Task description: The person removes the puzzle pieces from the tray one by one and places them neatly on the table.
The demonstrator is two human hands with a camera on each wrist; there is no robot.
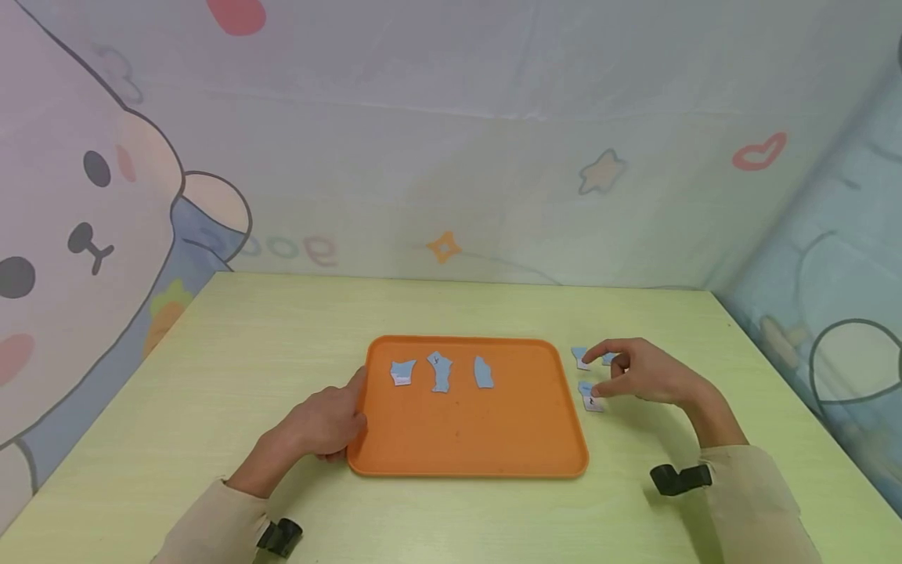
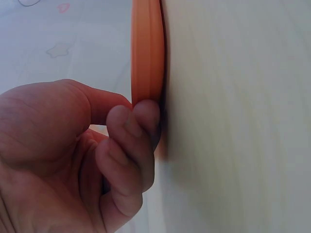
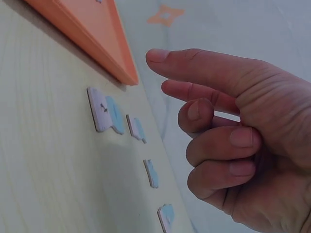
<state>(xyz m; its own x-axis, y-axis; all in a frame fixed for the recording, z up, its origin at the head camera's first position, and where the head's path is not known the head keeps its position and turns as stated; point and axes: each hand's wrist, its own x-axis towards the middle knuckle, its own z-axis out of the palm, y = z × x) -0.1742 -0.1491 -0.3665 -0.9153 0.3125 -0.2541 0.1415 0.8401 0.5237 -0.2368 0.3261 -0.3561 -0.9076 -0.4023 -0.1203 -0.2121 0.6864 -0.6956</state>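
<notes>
An orange tray [image 1: 486, 439] lies on the table, with three flat puzzle pieces spaced in a row near its far side: a blue and white piece [image 1: 403, 372], a blue piece with a dark mark [image 1: 441, 374] and a plain blue piece [image 1: 483, 372]. At the tray's left rim my left hand [image 1: 317, 421] grips the edge between thumb and fingers. My right hand [image 1: 651, 374] hovers above loose pieces right of the tray, thumb and index finger apart, nothing between them. Nearest beneath it lies a blue and pinkish piece with a dark mark [image 3: 100, 111].
More loose pieces lie beyond it, including a small piece [image 3: 151, 173] and another piece [image 3: 166, 217] low in the right wrist view. A pale wooden table [image 1: 296, 329] carries everything. A printed cloth backdrop [image 1: 395, 172] rises behind its far edge.
</notes>
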